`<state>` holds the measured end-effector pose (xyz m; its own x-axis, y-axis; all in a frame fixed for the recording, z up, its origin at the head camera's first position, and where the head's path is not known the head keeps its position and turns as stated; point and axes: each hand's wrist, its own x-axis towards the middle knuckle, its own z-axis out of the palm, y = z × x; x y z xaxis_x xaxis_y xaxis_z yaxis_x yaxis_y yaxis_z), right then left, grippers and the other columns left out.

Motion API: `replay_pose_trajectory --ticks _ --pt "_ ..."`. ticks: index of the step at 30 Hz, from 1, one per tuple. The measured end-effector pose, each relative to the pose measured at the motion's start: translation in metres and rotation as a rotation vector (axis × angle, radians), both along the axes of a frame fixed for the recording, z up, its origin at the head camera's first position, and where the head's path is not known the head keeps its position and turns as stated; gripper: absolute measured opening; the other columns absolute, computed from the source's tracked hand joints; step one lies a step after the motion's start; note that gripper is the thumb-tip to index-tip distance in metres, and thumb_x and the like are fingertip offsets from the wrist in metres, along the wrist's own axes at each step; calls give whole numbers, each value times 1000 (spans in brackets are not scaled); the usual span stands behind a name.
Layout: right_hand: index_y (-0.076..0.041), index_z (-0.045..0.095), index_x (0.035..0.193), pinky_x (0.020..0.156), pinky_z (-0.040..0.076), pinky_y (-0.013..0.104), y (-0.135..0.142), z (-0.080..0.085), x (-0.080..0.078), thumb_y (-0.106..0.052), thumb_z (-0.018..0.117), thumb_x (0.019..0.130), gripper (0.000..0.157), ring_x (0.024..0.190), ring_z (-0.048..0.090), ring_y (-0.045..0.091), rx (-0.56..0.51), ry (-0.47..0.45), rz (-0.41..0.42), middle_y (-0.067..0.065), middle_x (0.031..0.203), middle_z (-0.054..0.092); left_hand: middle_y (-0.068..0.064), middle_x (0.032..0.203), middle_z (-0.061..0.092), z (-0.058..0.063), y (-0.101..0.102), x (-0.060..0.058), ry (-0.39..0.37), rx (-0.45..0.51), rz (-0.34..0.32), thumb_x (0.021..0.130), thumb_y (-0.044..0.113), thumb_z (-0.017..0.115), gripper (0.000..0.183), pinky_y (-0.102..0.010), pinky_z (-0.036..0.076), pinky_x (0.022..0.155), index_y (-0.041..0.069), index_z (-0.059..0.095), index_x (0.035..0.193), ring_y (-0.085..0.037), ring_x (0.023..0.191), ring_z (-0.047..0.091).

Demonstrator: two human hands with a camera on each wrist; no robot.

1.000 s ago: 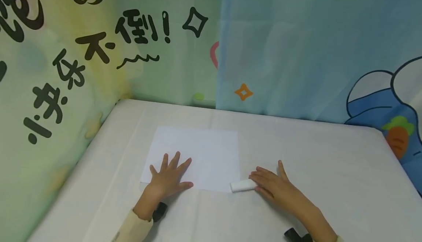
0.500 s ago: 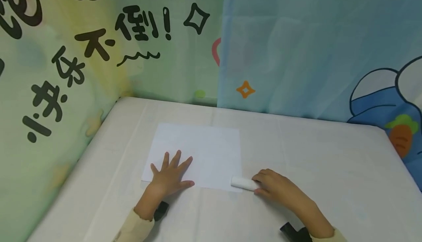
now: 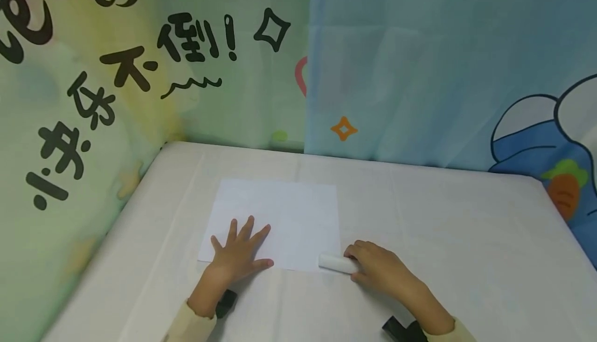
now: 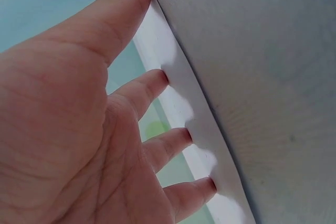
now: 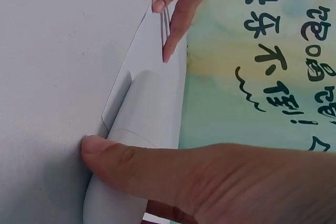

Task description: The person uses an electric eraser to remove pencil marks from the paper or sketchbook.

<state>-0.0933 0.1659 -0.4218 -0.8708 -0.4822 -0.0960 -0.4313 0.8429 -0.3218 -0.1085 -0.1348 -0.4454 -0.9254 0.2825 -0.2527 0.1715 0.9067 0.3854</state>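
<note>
A sheet of white paper (image 3: pixel 294 217) lies flat on the table. My left hand (image 3: pixel 238 256) rests on its lower left part with the fingers spread, and in the left wrist view the fingertips (image 4: pixel 181 136) press the sheet near its edge. A white capped tube (image 3: pixel 333 263), smooth with a fine seam round it, lies across the paper's lower right corner. My right hand (image 3: pixel 380 269) grips its right end. The right wrist view shows the thumb (image 5: pixel 126 158) along one side of the tube, with the other fingers mostly hidden behind it.
The table (image 3: pixel 443 238) has a white cloth over it. Printed curtains with dark characters (image 3: pixel 188 36) and a carrot picture (image 3: pixel 565 197) stand along its left and back edges. Black wrist devices (image 3: pixel 227 303) show under both forearms.
My right hand has gone from resting with extended fingers on the tube to gripping it, and has shifted the tube slightly left over the paper's corner. The left hand stays in place.
</note>
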Motion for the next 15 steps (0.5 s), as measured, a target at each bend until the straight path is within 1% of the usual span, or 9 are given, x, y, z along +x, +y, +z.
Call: replay_pose_trajectory --ticks 3,6,10,13,15 --pt "-7 67 99 71 52 35 0 2 -1 -11 85 72 32 81 58 14 -2 -41 -26 0 93 65 -18 160 21 2 1 0 -5 16 5 87 49 68 76 -84 10 97 21 38 151 -52 145 9" --pt "-8 67 97 70 51 36 -1 3 -3 -11 85 72 32 80 57 13 -28 -97 -60 0 90 65 -18 160 20 3 2 0 -15 26 11 87 48 69 76 -84 9 97 20 38 150 -52 145 8" --pt "-9 67 97 71 51 39 -1 3 -4 -11 85 72 31 81 57 14 -93 -162 -123 -1 92 67 -18 160 21 3 2 1 -15 22 16 87 48 69 76 -84 9 97 21 39 150 -52 144 9" --pt "-10 68 98 72 52 40 -1 2 -4 -12 85 73 31 80 58 13 -155 -185 -167 -2 92 68 -18 160 21 1 1 0 -6 21 16 86 48 69 76 -84 9 97 21 39 150 -53 144 9" --pt "-8 68 100 71 53 40 1 1 -3 -12 85 73 32 79 60 12 -206 -194 -181 0 91 70 -18 160 21 0 1 0 -2 28 14 86 48 69 76 -85 9 96 21 39 150 -53 144 9"
